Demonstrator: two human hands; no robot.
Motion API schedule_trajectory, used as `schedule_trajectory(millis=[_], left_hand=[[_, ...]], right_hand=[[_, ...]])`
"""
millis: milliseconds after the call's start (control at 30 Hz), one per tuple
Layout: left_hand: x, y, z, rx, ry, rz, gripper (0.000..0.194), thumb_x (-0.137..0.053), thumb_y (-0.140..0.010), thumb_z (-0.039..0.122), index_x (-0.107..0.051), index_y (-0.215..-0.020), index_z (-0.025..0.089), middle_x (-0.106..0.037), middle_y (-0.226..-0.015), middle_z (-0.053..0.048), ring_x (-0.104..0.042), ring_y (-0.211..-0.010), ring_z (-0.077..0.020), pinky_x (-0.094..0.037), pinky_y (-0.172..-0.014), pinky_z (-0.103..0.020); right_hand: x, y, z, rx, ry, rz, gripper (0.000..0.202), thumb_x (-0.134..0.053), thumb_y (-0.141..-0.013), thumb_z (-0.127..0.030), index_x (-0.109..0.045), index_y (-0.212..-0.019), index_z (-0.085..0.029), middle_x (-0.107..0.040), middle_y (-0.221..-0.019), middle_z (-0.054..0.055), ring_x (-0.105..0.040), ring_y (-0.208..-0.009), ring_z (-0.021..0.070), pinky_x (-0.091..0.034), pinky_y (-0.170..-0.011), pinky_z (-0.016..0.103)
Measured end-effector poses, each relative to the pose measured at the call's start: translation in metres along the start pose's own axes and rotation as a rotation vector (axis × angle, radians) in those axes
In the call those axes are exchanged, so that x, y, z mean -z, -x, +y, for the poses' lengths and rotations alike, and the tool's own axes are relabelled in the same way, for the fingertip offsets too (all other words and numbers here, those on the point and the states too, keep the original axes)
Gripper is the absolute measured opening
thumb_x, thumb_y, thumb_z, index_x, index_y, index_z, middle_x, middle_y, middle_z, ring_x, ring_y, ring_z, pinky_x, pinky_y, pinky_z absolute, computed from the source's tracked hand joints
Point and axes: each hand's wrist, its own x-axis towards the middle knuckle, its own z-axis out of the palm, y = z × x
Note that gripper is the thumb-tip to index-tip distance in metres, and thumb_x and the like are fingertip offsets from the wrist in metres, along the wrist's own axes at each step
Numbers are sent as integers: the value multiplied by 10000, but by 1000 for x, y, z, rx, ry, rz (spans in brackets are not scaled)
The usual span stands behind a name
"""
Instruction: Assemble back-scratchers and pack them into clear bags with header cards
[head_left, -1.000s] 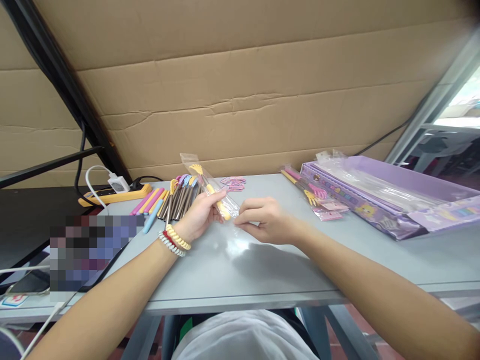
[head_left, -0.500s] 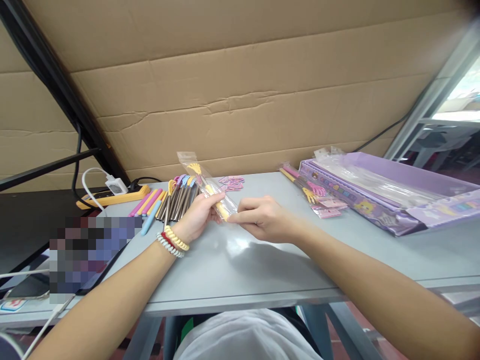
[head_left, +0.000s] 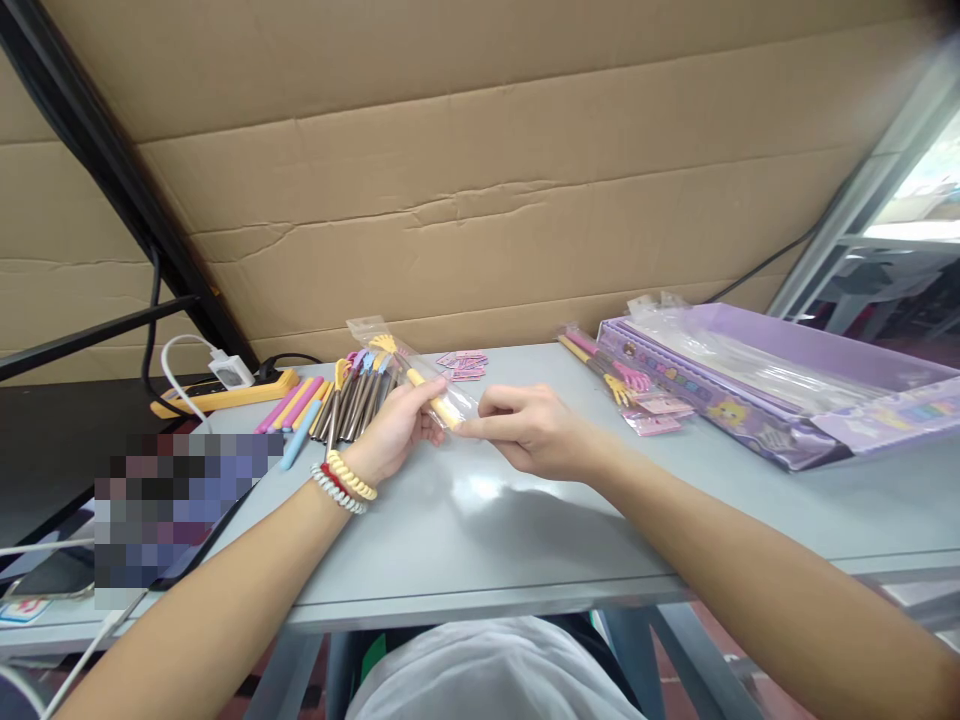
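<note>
A clear plastic bag holding a yellow hand-shaped stick [head_left: 444,408] lies slantwise across my left hand [head_left: 397,428], whose thumb presses on it. The forefinger of my right hand [head_left: 525,430] touches the bag's lower end, its other fingers curled. Left of the bag, several brown sticks [head_left: 351,408] with small coloured hand-shaped tops lie side by side. Pink, orange and blue tubes [head_left: 301,432] are beside them. Small pink cards [head_left: 466,364] lie behind the bag. Bagged pink and yellow hand sticks [head_left: 619,385] rest further right.
A purple box [head_left: 810,435] with clear bags stands at the right of the grey table [head_left: 480,560]. An orange power strip [head_left: 225,396] with plug and cables is at the left, above a blurred-out flat item [head_left: 180,510]. Cardboard [head_left: 465,200] rises behind.
The yellow stick in its bag has tilted flatter, its upper end lower and further left. My right hand has moved up slightly, its forefinger still at the bag's lower end.
</note>
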Motion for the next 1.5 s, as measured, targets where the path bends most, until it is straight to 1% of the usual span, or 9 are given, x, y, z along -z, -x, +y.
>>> schedule_trajectory(millis=[300,467,633,833,933,1067,1167,1367,1500], left_hand=[[0,3,2,-52,-50,-82,265,-692,-730,373,-536,-778,165,-585,-579,27,-534,-465,-97,-443,-467,-225],[-1,5,5,-87,-134,-61,323,-736,-687,374,-541,-837,165,-605,-602,22,-566,-506,-118,-459,-493,-239],[0,4,2,-108,-206,-103,291,-722,-700,369,-541,-776,155,-613,-637,-2,-577,-554,-121,-475,-530,-243],[-2,8,2,-116,-388,-134,271,-731,-677,332,-551,-764,149,-586,-626,15,-556,-559,-114,-461,-537,-234],[-5,10,3,-99,-386,-139,298,-734,-673,357,-540,-785,161,-574,-617,31,-540,-543,-104,-449,-529,-227],[-7,11,2,-61,-331,-215,354,-620,-762,506,-517,-777,168,-606,-623,0,-576,-554,-126,-462,-549,-253],[-6,13,0,-54,-302,-250,390,-655,-742,499,-497,-899,179,-617,-671,5,-599,-590,-137,-458,-549,-253],[-3,13,-4,-50,-325,-352,562,-808,-609,300,-455,-1035,199,-619,-828,0,-622,-703,-142,-492,-635,-274],[-1,13,-7,-63,-371,-302,622,-810,-602,291,-434,-1089,200,-620,-846,-6,-623,-693,-148,-481,-605,-269]], right_hand=[[0,-1,0,-38,68,-48,393,-391,-820,-15,-673,-971,-244,-523,-725,0,-398,-580,85,-271,-507,203],[0,-3,-3,-74,15,-60,247,-411,-920,-147,-650,-914,-210,-581,-754,9,-452,-595,82,-314,-532,204],[-2,-4,-4,-92,-127,-51,185,-476,-916,-207,-638,-834,-174,-593,-705,8,-484,-581,80,-364,-564,196],[-2,-4,-3,-149,-335,-203,177,-484,-903,-168,-649,-840,-181,-657,-764,16,-553,-641,88,-401,-614,203],[-1,-5,-3,-213,-395,-263,133,-524,-869,-145,-641,-825,-189,-663,-740,-5,-557,-631,89,-394,-611,202],[0,-5,-3,-311,-368,-307,71,-570,-827,-148,-607,-774,-176,-592,-603,-39,-470,-516,74,-328,-531,192],[0,-4,-2,-347,-363,-334,67,-552,-821,-129,-605,-797,-162,-589,-611,-30,-458,-515,72,-313,-532,191],[-3,-1,3,-400,-280,-271,85,-571,-808,-167,-584,-725,-159,-533,-545,-46,-414,-478,64,-286,-512,185],[-5,0,4,-419,-254,-232,84,-565,-816,-166,-580,-733,-161,-538,-544,-45,-426,-481,64,-293,-520,185]])
